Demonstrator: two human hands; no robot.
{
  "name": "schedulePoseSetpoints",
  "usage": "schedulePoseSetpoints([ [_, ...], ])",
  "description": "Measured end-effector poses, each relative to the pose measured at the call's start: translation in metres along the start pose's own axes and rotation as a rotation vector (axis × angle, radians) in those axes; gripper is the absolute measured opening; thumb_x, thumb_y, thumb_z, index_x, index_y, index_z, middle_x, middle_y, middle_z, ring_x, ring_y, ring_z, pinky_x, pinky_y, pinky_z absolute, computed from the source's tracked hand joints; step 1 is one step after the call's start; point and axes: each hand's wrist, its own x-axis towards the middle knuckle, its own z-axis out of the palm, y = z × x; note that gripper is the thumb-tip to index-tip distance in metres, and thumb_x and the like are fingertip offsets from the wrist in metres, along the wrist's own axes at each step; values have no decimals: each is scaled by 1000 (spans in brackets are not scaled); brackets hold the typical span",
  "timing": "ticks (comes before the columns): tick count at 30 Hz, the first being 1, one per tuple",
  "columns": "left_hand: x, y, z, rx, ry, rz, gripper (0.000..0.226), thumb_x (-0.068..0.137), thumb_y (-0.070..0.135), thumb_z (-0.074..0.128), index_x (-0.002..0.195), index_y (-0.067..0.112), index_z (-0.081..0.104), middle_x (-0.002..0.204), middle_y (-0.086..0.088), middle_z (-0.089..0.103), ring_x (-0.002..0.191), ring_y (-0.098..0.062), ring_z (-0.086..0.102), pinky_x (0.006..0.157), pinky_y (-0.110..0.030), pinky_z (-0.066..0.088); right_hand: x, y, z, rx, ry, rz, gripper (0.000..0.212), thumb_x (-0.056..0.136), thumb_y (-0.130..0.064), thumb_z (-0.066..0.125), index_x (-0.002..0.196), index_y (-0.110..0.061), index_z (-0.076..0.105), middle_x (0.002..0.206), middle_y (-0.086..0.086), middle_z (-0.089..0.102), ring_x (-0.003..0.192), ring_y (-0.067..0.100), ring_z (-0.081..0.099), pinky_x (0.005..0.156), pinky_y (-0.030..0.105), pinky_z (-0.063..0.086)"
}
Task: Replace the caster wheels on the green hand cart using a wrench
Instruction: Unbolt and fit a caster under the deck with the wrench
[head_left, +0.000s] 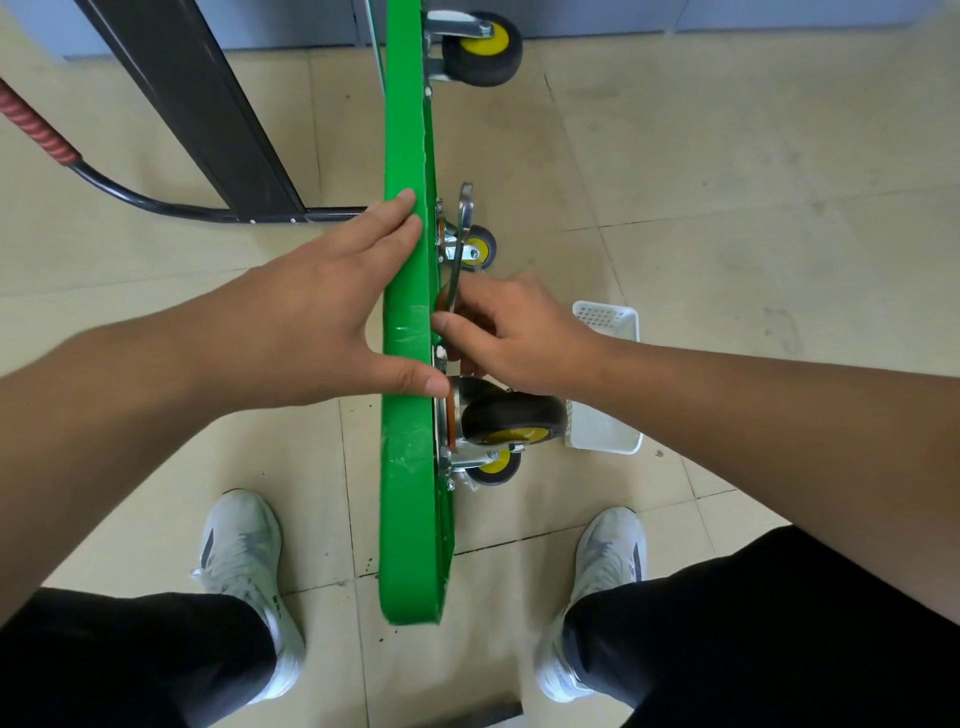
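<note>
The right hand (519, 332) pinches the thin shaft of the wrench (464, 218), fingers curled round it, just right of the cart's edge. The wrench points to the far side, and its far end is free in the air. The left hand (322, 312) lies flat with straight fingers on the top edge of the green cart (408, 467), which stands on its side between the person's feet. Its thumb reaches over, close to the big caster wheel (511, 418).

To do this step well, the left hand should press down so the cart does not tip (it looks wobbly standing like this). The wrench should sit fully on the nut before any turn.

The nut cannot be seen. The fingers and the green edge hide it, so nobody can tell if the wrench is on it. The white basket (608, 436) on the right is partly behind the wheel and arm, and what is in it does not show.
</note>
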Motion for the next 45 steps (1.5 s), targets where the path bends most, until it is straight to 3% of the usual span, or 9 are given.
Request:
schedulePoseSetpoints([
  [4,-1,1,0,-5,-7,-3,144,47,102,40,161,25,-1,163,25,-17,150,0,9,118,-30,30,0,-1,-1,-44,-2,-68,51,96,-50,46,104,-5,69,74,3,68,66,20,63,66,43,52],
  [8,-1,0,0,-6,-2,2,143,48,102,40,161,25,-1,163,24,-17,150,-1,11,118,-28,29,1,3,0,13,-7,-2,45,97,-48,50,101,-7,68,75,3,71,65,18,69,64,44,56],
  [12,-2,1,0,-5,-8,-8,143,47,103,38,161,25,-1,163,25,-18,149,-3,14,115,-25,26,5,9,2,99,2,165,26,103,-32,58,83,-16,60,71,4,72,61,19,70,61,44,59],
  [15,-3,3,-1,0,-18,-29,138,54,102,42,161,26,-1,162,25,-18,148,-3,17,117,-29,30,12,14,3,264,10,350,29,106,-29,56,80,-15,57,66,4,71,54,23,70,50,33,56],
  [19,-3,7,-2,-2,-34,-66,135,55,96,47,161,28,-1,161,27,-19,144,-6,27,112,-28,31,23,23,5,422,5,560,35,106,-34,54,85,-6,61,65,7,71,54,24,68,49,28,53],
  [23,-3,9,-1,-7,-50,-77,136,52,91,51,160,29,-2,161,28,-19,142,-6,29,111,-26,30,28,30,6,621,-98,771,35,107,-35,54,91,-5,62,62,6,65,52,19,61,48,25,50],
  [31,-3,8,-3,-22,-50,-67,134,53,90,51,160,30,-2,161,28,-20,142,-3,25,108,-21,24,29,47,15,800,-260,1077,40,107,-36,53,76,-11,59,62,2,60,49,12,57,43,19,48],
  [40,-3,10,-4,-21,-64,-67,135,51,90,51,160,32,-6,160,29,-23,140,-1,25,105,-19,24,29,60,26,950,-388,1252,58,106,-31,53,55,-9,68,61,3,61,44,9,57,39,16,47],
  [45,-2,10,-4,-25,-61,-68,135,51,89,51,160,31,-4,160,30,-22,138,0,26,104,-19,24,29,60,33,969,-378,1277,39,106,-27,55,74,-6,64,59,4,64,44,8,61,40,15,49],
])
